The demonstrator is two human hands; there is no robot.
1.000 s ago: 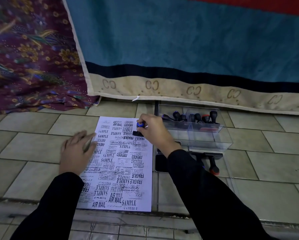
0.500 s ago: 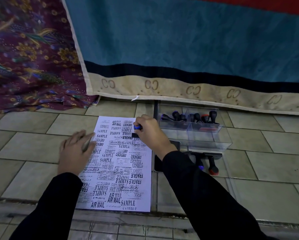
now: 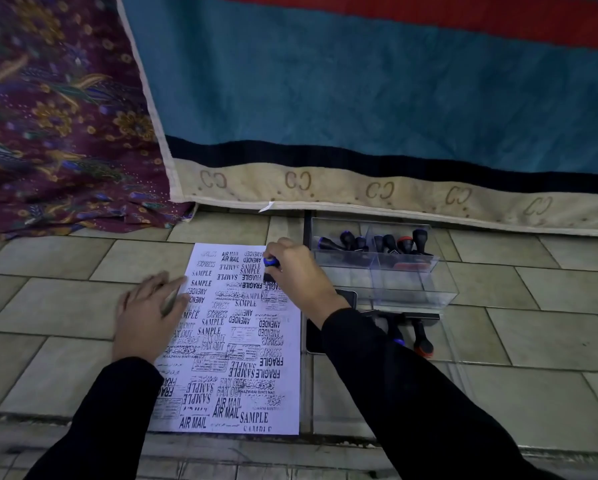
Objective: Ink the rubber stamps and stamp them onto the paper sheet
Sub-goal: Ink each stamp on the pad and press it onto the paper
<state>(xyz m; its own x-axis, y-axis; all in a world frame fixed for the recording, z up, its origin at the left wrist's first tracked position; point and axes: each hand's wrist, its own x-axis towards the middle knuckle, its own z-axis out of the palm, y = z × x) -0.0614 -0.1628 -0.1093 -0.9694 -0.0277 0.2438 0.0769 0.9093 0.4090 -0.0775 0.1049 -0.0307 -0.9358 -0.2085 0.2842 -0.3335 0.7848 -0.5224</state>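
Fingers (image 3: 284, 248) of our right hand (image 3: 302, 275) clamp a blue-capped stamp (image 3: 270, 262), standing on the paper sheet (image 3: 249, 372) near its top right corner. Our left hand (image 3: 145, 318) lies flat, fingers straight, on its left edge.

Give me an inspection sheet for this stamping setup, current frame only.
Surface: tiled floor, worn grout lines.
Job's things: paper sheet, densely covered in prints; blue-capped stamp, base down on its upper right area; dark pad, likely the ink pad, partly hidden by the right sleeve.
Clutter: clear box holding spare stamps; two loose stamps lying in front of it.
Hands: right hand grips the blue-capped stamp; left hand rests flat on the sheet's left edge.
Cables: nothing seen.
Surroundings: striped blanket and patterned cloth behind.
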